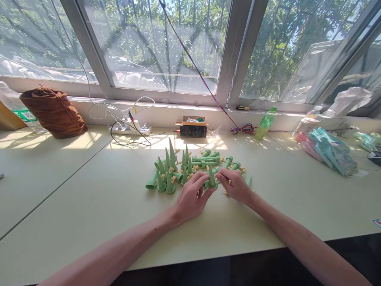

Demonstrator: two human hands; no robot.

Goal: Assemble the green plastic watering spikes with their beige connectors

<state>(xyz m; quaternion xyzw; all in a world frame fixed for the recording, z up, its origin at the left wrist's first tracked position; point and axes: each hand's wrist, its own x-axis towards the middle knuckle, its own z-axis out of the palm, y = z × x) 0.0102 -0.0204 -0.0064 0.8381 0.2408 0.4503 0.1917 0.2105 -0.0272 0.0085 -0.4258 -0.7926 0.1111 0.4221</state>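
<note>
Near the center of the frame, the work looks like two-handed handling of one piece: the left hand [195,194] holds a green cone [211,178] upright by its wide base, thumb at the near side, while the right hand [236,186] works close to the cone's right side. The left grip is narrow, closed around the base. The right fingers are bent in tight beside the cone, but whether they pinch a small part is hidden—I cannot tell.

The cone sits between the two hands, tip up, with its base in the left grip and its right flank facing the right fingertips. As a judgement, the next move calls for a steady left hold and a fine, small adjustment from the right fingertips.

Left of the hands, other cones [170,186] stand tip up—yellow fittings [173,179] among them—and green tubes [205,159] lie behind, all on the pale table [89,198].
</note>
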